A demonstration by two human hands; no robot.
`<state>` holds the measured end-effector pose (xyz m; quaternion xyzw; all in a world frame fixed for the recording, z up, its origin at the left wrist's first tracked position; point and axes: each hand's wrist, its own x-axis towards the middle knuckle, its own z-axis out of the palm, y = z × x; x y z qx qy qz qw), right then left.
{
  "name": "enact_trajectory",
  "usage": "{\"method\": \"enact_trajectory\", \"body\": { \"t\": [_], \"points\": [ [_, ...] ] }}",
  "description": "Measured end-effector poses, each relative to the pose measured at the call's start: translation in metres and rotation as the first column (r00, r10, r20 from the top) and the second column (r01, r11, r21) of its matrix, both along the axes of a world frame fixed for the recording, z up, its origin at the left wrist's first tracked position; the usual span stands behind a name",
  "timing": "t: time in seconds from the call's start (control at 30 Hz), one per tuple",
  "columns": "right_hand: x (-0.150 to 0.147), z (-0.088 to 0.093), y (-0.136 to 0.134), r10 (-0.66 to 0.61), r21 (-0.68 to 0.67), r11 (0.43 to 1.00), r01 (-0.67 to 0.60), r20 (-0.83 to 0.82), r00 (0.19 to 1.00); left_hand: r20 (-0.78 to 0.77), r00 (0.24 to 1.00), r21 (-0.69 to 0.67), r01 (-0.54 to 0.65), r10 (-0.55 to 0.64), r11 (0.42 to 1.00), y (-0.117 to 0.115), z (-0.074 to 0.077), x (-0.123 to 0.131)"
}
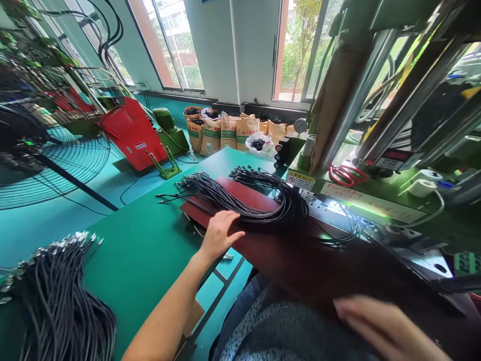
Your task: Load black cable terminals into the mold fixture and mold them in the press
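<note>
My left hand [221, 231] is at the near edge of a curved bundle of black cables [259, 213], thumb and fingers apart; whether it touches the cables is unclear. The bundle lies bent in a U on a dark red board [251, 193], its metal-tipped ends pointing left and back. My right hand [379, 321] is blurred by motion over the board's near right part, and its grip cannot be made out. A few loose cables [351, 230] lie by the machine, right of the bundle.
Another large cable bundle [63, 301] rests on the green table [150, 250] at the left. A green press machine [361, 195] with metal columns stands at the right. Behind are filled sacks [229, 133], a red machine guard [131, 133] and a large fan [48, 160].
</note>
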<state>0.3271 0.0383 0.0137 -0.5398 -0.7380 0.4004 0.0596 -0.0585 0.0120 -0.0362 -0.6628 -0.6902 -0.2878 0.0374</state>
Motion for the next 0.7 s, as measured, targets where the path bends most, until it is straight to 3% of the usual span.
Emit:
{"method": "enact_trajectory", "body": {
  "t": [0.03, 0.07, 0.1, 0.17, 0.27, 0.4, 0.57, 0.7],
  "points": [
    [-0.018, 0.002, 0.019, 0.115, 0.05, 0.992, -0.114, -0.034, 0.993, -0.068, 0.997, 0.012, 0.032, -0.031, 0.999, 0.013, -0.002, 0.001],
    [-0.038, 0.003, 0.04, 0.252, 0.236, 0.94, -0.246, 0.006, 0.968, -0.132, 0.99, 0.004, 0.06, -0.058, 0.998, 0.025, -0.003, 0.002],
    [-0.057, 0.003, 0.061, 0.305, 0.392, 0.863, -0.32, 0.101, 0.947, -0.191, 0.978, -0.011, 0.081, -0.081, 0.997, 0.035, -0.005, 0.003],
    [-0.089, 0.0, 0.099, 0.24, 0.514, 0.739, -0.435, 0.401, 0.884, -0.292, 0.949, -0.046, 0.113, -0.122, 0.992, 0.05, -0.007, 0.002],
    [-0.116, -0.007, 0.132, 0.199, 0.468, 0.746, -0.474, 0.522, 0.829, -0.39, 0.905, -0.084, 0.148, -0.169, 0.985, 0.062, -0.005, -0.003],
    [-0.115, -0.012, 0.145, 0.285, 0.35, 0.775, -0.526, 0.55, 0.785, -0.458, 0.881, -0.044, 0.109, -0.117, 0.993, 0.071, 0.012, -0.01],
    [-0.109, -0.016, 0.157, 0.507, 0.141, 0.774, -0.617, 0.447, 0.737, -0.479, 0.871, -0.021, 0.108, -0.105, 0.994, 0.086, 0.037, -0.011],
    [-0.112, -0.029, 0.165, 0.558, 0.097, 0.774, -0.625, 0.362, 0.747, -0.488, 0.862, -0.032, 0.137, -0.135, 0.99, 0.087, 0.036, -0.011]
  ]
}}
